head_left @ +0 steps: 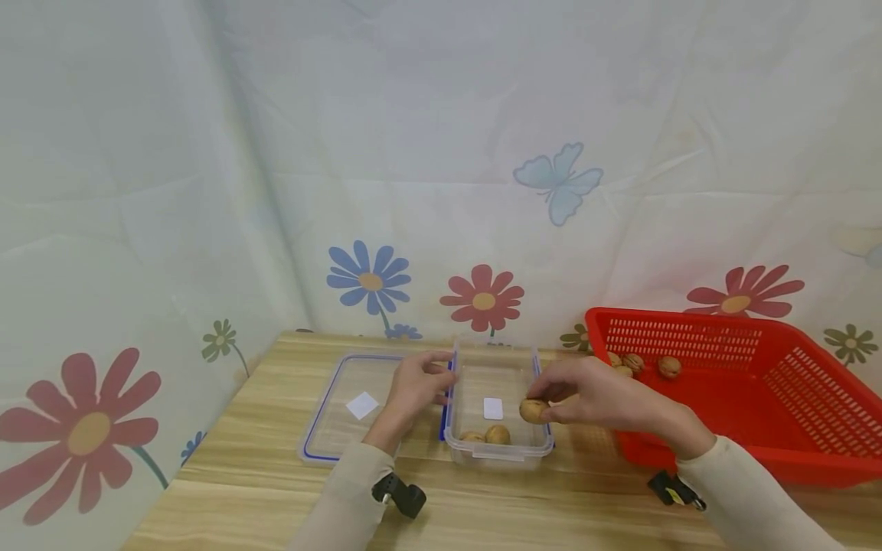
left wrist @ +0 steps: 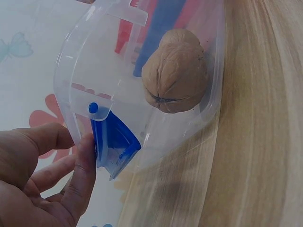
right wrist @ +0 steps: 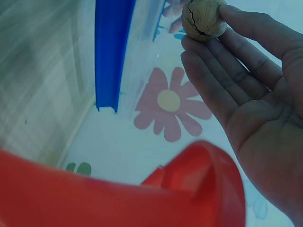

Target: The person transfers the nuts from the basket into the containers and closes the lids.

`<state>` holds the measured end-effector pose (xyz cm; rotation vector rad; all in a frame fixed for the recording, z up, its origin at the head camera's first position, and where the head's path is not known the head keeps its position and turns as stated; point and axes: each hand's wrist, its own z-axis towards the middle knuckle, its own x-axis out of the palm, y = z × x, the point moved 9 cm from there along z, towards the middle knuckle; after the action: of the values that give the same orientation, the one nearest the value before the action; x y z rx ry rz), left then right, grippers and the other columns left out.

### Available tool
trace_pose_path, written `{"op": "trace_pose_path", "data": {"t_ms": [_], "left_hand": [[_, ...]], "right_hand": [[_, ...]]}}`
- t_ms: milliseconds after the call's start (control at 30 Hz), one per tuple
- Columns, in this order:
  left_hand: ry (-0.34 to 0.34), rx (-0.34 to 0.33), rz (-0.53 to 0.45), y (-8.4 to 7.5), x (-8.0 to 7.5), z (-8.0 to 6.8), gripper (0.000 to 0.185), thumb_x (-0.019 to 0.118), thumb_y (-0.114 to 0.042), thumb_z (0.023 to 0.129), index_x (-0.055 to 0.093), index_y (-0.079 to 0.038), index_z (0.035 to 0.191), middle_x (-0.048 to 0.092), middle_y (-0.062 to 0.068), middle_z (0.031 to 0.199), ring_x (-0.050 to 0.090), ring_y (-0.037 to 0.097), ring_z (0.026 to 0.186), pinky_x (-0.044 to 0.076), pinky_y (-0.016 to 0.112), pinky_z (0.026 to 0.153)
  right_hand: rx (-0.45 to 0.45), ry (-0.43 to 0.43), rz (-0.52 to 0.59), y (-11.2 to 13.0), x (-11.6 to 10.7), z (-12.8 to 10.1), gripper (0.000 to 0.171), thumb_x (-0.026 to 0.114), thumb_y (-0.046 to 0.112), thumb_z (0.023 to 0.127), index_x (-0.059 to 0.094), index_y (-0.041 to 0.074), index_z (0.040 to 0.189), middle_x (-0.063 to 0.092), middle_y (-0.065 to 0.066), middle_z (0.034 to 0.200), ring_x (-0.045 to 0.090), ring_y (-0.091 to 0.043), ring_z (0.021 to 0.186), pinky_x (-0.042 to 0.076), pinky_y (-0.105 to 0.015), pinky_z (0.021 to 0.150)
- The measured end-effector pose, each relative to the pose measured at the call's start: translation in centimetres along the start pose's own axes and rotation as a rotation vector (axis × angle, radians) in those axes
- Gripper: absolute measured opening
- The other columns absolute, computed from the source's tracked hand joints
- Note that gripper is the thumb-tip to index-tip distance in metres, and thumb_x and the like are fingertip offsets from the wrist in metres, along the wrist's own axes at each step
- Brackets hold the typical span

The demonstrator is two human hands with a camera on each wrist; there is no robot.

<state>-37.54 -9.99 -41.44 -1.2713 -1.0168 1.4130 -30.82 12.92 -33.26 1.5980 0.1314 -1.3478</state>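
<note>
From the head camera, the right hand (head_left: 599, 398) pinches one walnut (head_left: 534, 411) at its fingertips over the clear container (head_left: 498, 453), which holds two nuts (head_left: 488, 436), while the left hand (head_left: 416, 386) grips the container's left rim beside one flat lid (head_left: 344, 409); three more nuts (head_left: 641, 364) lie in the red basket (head_left: 758, 398). The left wrist view alone shows the thumb (left wrist: 83, 175) against the blue latch (left wrist: 113, 142), with one nut visible through the wall. The right wrist view alone shows the held walnut's cracked shell (right wrist: 203, 19) at the tips of nearly straight fingers (right wrist: 222, 80).

Lid (head_left: 351, 405) left of box (head_left: 498, 451), basket (head_left: 758, 383) right
</note>
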Motion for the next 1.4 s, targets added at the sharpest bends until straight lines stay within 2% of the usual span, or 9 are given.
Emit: {"op": "trace_pose_path", "data": {"t_ms": [167, 367, 567, 867, 1100, 1400], "left_hand": [[0.004, -0.003, -0.003, 0.1, 0.0, 0.1, 0.04, 0.076, 0.0, 0.093, 0.07, 0.004, 0.132, 0.074, 0.019, 0.102, 0.074, 0.023, 0.075, 0.067, 0.034, 0.062], [0.015, 0.012, -0.018, -0.1, 0.0, -0.1, 0.041, 0.076, 0.0, 0.093, 0.069, 0.005, 0.133, 0.073, 0.02, 0.103, 0.074, 0.026, 0.077, 0.067, 0.036, 0.063], [0.013, 0.012, -0.018, -0.1, 0.0, -0.1, 0.04, 0.076, 0.001, 0.093, 0.069, 0.005, 0.133, 0.073, 0.02, 0.102, 0.074, 0.026, 0.075, 0.067, 0.036, 0.063], [0.007, 0.007, -0.017, -0.1, 0.0, -0.1, 0.04, 0.076, 0.001, 0.093, 0.069, 0.005, 0.132, 0.073, 0.021, 0.104, 0.074, 0.026, 0.078, 0.067, 0.037, 0.065], [0.01, 0.007, -0.012, -0.1, 0.0, -0.1, 0.041, 0.076, 0.001, 0.093, 0.069, 0.005, 0.133, 0.073, 0.022, 0.105, 0.075, 0.026, 0.078, 0.068, 0.038, 0.065], [0.007, 0.001, -0.012, -0.1, 0.0, -0.1, 0.04, 0.075, 0.001, 0.093, 0.069, 0.005, 0.133, 0.073, 0.021, 0.104, 0.075, 0.027, 0.081, 0.067, 0.036, 0.064]], "right_hand": [[-0.006, 0.032, -0.012, -0.1, 0.9, 0.2, 0.022, 0.083, 0.018, 0.095, 0.079, 0.018, 0.116, 0.075, 0.011, 0.107, 0.072, -0.01, 0.098, 0.064, -0.041, 0.092], [-0.009, 0.063, -0.021, -0.2, 1.8, 0.5, 0.021, 0.083, 0.016, 0.094, 0.079, 0.018, 0.115, 0.074, 0.012, 0.106, 0.071, -0.008, 0.096, 0.063, -0.031, 0.091], [-0.032, 0.079, -0.039, -0.1, 2.4, 0.6, 0.021, 0.084, 0.015, 0.093, 0.079, 0.019, 0.113, 0.074, 0.013, 0.106, 0.07, -0.007, 0.094, 0.065, -0.039, 0.091], [-0.026, 0.096, -0.069, -0.1, 3.0, 0.9, 0.022, 0.084, 0.014, 0.093, 0.08, 0.018, 0.115, 0.074, 0.014, 0.107, 0.069, -0.005, 0.093, 0.062, -0.027, 0.091], [-0.046, 0.108, -0.081, 0.3, 3.2, 1.1, 0.023, 0.085, 0.018, 0.093, 0.08, 0.017, 0.116, 0.075, 0.011, 0.108, 0.067, -0.007, 0.092, 0.063, -0.031, 0.089], [-0.044, 0.109, -0.1, 0.3, 3.3, 1.2, 0.024, 0.086, 0.019, 0.093, 0.08, 0.018, 0.116, 0.075, 0.011, 0.109, 0.068, -0.012, 0.092, 0.063, -0.029, 0.089]]}}
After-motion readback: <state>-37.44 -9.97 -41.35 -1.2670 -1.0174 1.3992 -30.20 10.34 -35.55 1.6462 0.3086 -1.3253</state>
